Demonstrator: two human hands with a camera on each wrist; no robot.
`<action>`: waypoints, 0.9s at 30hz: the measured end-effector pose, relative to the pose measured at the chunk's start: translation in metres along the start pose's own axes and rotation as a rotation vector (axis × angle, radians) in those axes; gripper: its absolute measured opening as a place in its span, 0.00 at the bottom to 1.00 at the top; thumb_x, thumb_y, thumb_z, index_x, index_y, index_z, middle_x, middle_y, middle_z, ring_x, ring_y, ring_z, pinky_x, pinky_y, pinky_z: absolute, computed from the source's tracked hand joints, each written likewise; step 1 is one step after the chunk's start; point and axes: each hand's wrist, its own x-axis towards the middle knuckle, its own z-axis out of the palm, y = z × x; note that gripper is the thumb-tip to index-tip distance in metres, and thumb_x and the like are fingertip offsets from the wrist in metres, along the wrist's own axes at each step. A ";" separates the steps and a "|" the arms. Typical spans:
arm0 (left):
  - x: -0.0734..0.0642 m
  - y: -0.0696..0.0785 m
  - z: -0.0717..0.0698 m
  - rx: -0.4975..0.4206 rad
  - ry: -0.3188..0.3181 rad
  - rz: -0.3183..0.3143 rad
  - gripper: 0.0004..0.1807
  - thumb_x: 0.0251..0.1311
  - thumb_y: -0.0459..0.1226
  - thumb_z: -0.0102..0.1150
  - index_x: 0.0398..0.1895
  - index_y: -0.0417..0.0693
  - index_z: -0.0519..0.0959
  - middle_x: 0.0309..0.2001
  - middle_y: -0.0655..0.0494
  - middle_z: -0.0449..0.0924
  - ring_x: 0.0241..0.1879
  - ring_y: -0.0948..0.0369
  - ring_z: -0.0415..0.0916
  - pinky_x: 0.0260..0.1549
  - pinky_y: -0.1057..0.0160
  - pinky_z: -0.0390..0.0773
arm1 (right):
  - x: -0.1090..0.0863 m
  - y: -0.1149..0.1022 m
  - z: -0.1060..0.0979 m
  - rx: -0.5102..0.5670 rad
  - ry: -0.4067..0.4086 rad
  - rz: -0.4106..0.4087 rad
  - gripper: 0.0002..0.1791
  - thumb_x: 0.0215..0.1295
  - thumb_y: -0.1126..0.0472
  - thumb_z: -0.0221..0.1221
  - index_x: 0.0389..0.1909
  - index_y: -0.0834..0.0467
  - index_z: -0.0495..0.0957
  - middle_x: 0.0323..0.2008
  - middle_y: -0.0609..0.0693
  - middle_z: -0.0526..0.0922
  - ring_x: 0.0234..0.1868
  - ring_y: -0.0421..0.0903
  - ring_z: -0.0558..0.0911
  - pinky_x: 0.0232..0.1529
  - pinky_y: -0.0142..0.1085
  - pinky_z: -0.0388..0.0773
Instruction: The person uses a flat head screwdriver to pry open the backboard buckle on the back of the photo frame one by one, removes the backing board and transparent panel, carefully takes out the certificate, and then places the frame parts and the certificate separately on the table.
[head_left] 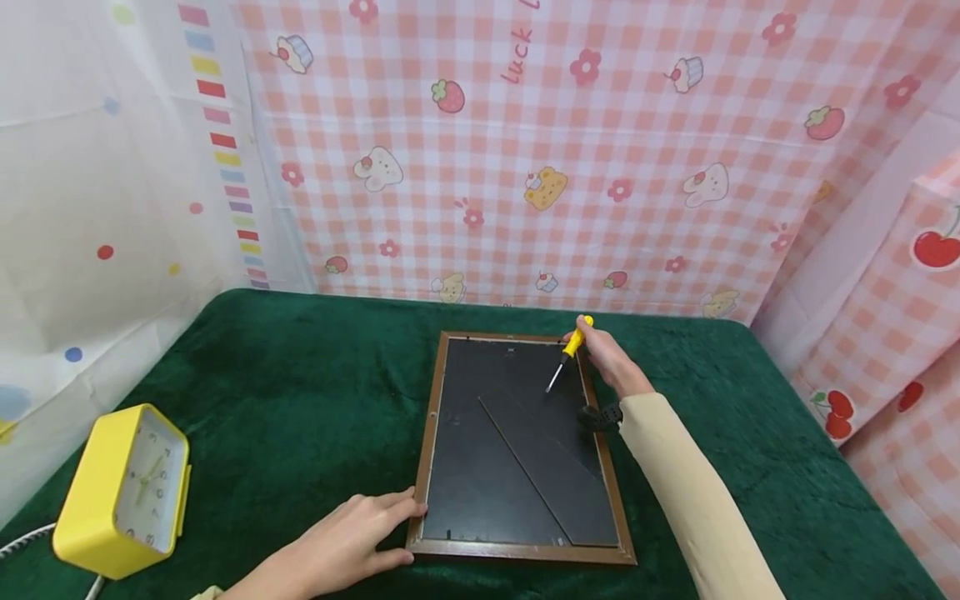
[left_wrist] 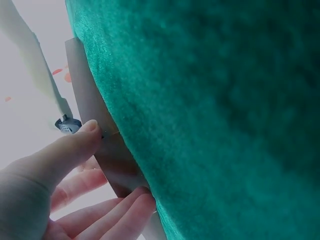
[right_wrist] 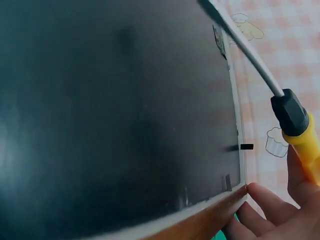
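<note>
A brown wooden picture frame [head_left: 521,550] lies face down, its black backing board [head_left: 480,467] upward and a folded stand leg [head_left: 566,492] flat on it. My left hand [head_left: 356,533] holds the frame's near left corner, thumb along the near edge and fingers at the left edge. At the far right corner, my right hand [head_left: 611,358] grips a screwdriver [head_left: 575,342] by its yellow handle. The metal shaft points down over the board. In the right wrist view, other fingers [right_wrist: 270,202] touch the frame's corner, near small dark metal tabs [right_wrist: 228,183] along the board's edge.
A yellow alarm clock [head_left: 93,492] with a cord stands at the left on the green cloth [head_left: 300,400]. Behind the table hangs a pink checked curtain [head_left: 495,167]. A black strapped device [head_left: 600,417] is on the right wrist.
</note>
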 end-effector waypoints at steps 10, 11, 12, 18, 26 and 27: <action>-0.002 -0.002 0.001 0.007 0.028 0.005 0.22 0.52 0.43 0.60 0.49 0.44 0.74 0.52 0.43 0.71 0.40 0.64 0.74 0.33 0.67 0.75 | 0.000 -0.001 -0.005 -0.160 -0.011 0.031 0.36 0.67 0.40 0.29 0.50 0.66 0.69 0.57 0.61 0.60 0.62 0.55 0.53 0.59 0.49 0.45; -0.003 -0.003 0.001 0.004 0.027 0.002 0.22 0.52 0.43 0.60 0.49 0.44 0.74 0.52 0.42 0.70 0.40 0.64 0.74 0.33 0.66 0.75 | 0.000 -0.001 -0.006 -0.179 -0.003 0.039 0.36 0.66 0.39 0.29 0.49 0.65 0.70 0.56 0.61 0.61 0.61 0.55 0.54 0.59 0.50 0.45; -0.003 -0.003 0.000 -0.004 0.025 -0.001 0.22 0.52 0.43 0.60 0.49 0.44 0.73 0.52 0.42 0.70 0.41 0.64 0.74 0.34 0.66 0.74 | 0.000 -0.001 -0.007 -0.199 0.003 0.043 0.36 0.66 0.39 0.29 0.49 0.65 0.71 0.55 0.61 0.61 0.61 0.55 0.55 0.59 0.50 0.45; -0.005 -0.011 -0.003 -0.003 0.039 0.003 0.22 0.52 0.40 0.60 0.51 0.45 0.72 0.50 0.49 0.73 0.42 0.65 0.73 0.35 0.65 0.74 | -0.006 0.003 -0.017 -0.271 0.030 0.036 0.36 0.67 0.40 0.29 0.49 0.66 0.71 0.54 0.62 0.63 0.59 0.57 0.58 0.58 0.50 0.50; 0.006 -0.035 -0.010 -0.087 0.151 -0.080 0.22 0.52 0.33 0.59 0.51 0.40 0.69 0.27 0.59 0.79 0.22 0.71 0.72 0.20 0.70 0.71 | -0.025 0.017 -0.048 -0.168 0.053 0.003 0.35 0.69 0.44 0.28 0.50 0.73 0.65 0.50 0.64 0.66 0.56 0.57 0.63 0.53 0.47 0.62; 0.008 -0.038 -0.011 -0.128 0.164 -0.104 0.22 0.53 0.32 0.59 0.52 0.39 0.68 0.25 0.59 0.78 0.20 0.71 0.72 0.18 0.70 0.71 | -0.027 0.020 -0.052 -0.159 0.055 0.005 0.35 0.68 0.44 0.28 0.50 0.73 0.65 0.50 0.64 0.66 0.56 0.57 0.63 0.52 0.47 0.63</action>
